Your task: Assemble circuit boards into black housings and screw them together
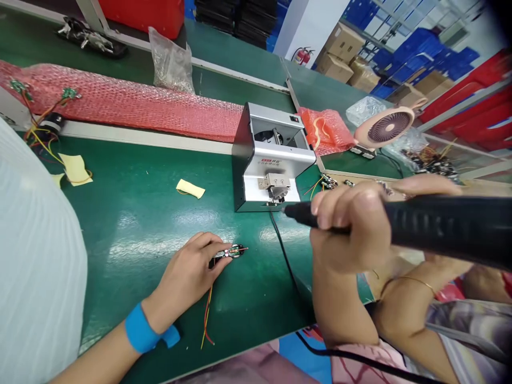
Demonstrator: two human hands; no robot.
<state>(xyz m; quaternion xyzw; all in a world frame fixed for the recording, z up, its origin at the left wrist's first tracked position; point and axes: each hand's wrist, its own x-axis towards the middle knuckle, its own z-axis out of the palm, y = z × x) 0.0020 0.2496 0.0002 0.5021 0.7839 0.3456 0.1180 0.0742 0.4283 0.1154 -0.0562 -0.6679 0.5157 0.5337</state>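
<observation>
My left hand (194, 272), with a blue wrist strap (143, 328), pinches a small circuit-board assembly (235, 251) between thumb and fingers just above the green bench. Red and yellow wires (207, 317) hang from it towards the front edge. My right hand (354, 226) is wrapped round a black electric screwdriver (448, 226), held level with its tip pointing left. That tip is just in front of a silver and black screw feeder (246, 184); whether they touch I cannot tell. Part of the assembly is hidden under my left fingers.
Yellow paper pieces (190, 188) lie on the bench. Pink bubble wrap (160, 109) and a bag of small parts (172, 64) are behind. A pink fan (390, 127) stands back right. A person's white sleeve (36, 256) is at left, a co-worker's arm (416, 298) at right.
</observation>
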